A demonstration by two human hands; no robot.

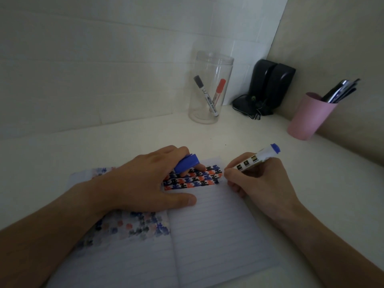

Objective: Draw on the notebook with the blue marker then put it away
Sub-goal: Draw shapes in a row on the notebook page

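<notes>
Altogether two hands (145, 179), one blue marker (257, 157), one notebook (218, 235).

Uncapped blue marker (256, 158) tilted over open notebook (212, 229)

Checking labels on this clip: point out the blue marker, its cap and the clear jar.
blue marker (256, 157), head view, white barrel
cap (187, 163), head view, its blue side
clear jar (209, 65), head view, upper wall
</notes>
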